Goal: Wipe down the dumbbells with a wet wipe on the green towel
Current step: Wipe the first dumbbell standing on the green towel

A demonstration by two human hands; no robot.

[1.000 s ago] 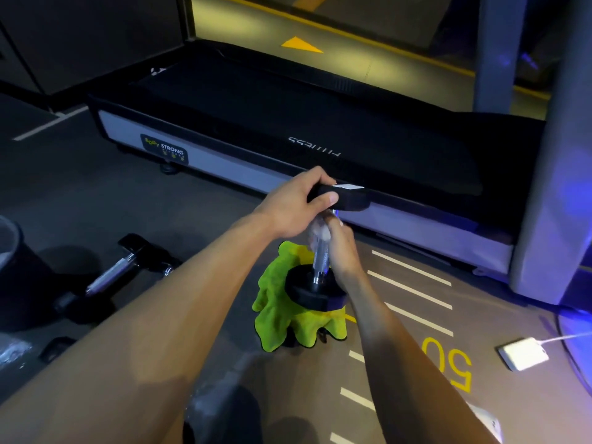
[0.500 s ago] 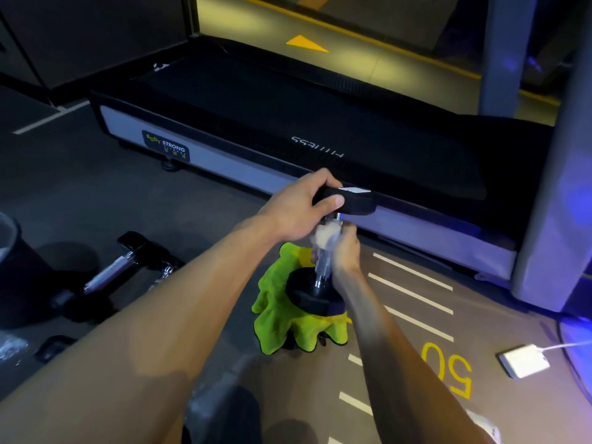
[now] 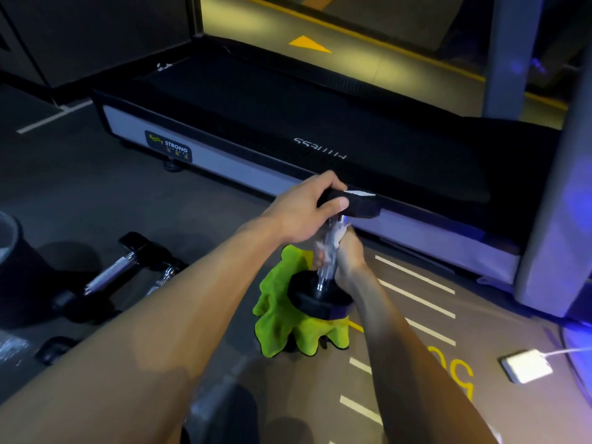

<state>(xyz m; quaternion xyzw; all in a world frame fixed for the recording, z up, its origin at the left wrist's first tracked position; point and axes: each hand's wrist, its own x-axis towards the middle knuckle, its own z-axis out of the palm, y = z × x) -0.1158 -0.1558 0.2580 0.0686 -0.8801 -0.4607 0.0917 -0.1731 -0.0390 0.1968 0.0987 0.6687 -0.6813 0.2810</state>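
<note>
Gym floor (image 3: 96,200) lay under the green towel (image 3: 275,312), where the dumbbell (image 3: 323,293) stood on end, long axis upright. My left hand (image 3: 301,213) gripped its top head, steadying it. My right hand (image 3: 347,254) curled round the chrome handle directly below, pressing the wet wipe (image 3: 336,233) against it.

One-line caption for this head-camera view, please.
Left hand steadies the upright black-ended chrome dumbbell on the green towel while the right hand wipes its handle with a white wet wipe.
</note>
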